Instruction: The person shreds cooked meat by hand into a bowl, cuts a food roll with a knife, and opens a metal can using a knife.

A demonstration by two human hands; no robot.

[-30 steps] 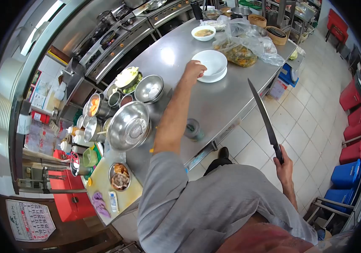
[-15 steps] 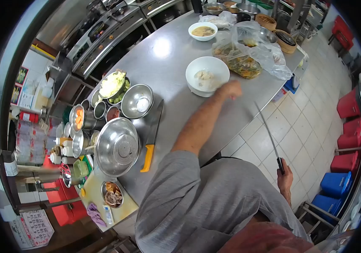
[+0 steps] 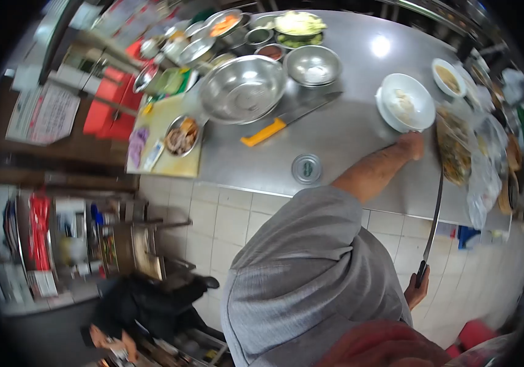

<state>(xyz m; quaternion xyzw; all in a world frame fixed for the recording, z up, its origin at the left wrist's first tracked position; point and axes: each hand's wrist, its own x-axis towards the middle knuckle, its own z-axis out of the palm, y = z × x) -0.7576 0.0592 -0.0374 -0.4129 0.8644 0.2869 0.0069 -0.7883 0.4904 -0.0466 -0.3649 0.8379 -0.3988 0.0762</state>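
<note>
My left hand (image 3: 410,145) reaches across the steel table to the near rim of a white bowl (image 3: 422,105), its fingers closed at the edge and partly hidden. Pale pieces (image 3: 403,105) lie inside the bowl, and another white dish (image 3: 385,117) shows beneath it. Low at the right, my right hand (image 3: 417,290) is wrapped round the black handle of a long, narrow knife (image 3: 436,211). Its blade points up past the table edge, towards a clear bag of mixed food (image 3: 455,150).
A yellow-handled knife (image 3: 268,131) lies beside a large steel bowl (image 3: 243,92). A small round tin (image 3: 306,169) stands near the table edge. Farther back are a bowl of soup (image 3: 449,78) and shredded cabbage (image 3: 299,23). Another person (image 3: 152,312) is at lower left.
The view has swung left, so the table appears turned and the other person shows. My left hand has come onto the bowl's rim. The knife stays in my right hand.
</note>
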